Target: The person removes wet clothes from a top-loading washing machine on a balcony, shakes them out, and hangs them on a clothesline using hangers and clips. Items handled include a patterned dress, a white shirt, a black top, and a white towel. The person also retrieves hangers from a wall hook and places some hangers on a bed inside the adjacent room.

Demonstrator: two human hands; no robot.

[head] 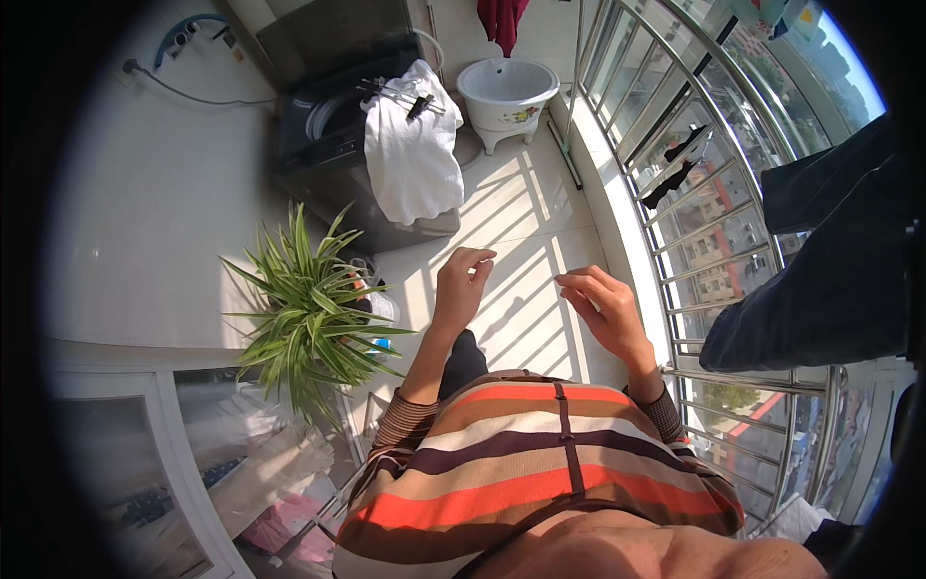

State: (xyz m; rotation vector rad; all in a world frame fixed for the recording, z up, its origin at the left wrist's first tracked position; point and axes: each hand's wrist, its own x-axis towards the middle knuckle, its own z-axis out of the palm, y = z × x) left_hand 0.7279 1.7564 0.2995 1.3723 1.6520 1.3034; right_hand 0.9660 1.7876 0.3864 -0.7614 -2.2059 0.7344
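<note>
My left hand (460, 288) is raised over the tiled floor with nothing in it, its fingers bent and the thumb a little apart. To its right, my right hand (606, 305) also holds nothing, with thumb and fingers slightly parted. Ahead of me stands a dark top-loading washing machine (405, 233) with its lid (340, 36) raised. A white cloth garment (412, 170) drapes over its right front edge, touched by neither hand. On that garment lie several thin hangers (394, 94) and a black clip (419, 107).
A spider plant (311, 311) spreads out left of my left hand. White footed basin (506, 90) stands beyond the washer. Metal window railings (723, 268) run along the right, where dark trousers (817, 275) and black socks (669, 184) hang. A red cloth (500, 25) hangs above the basin.
</note>
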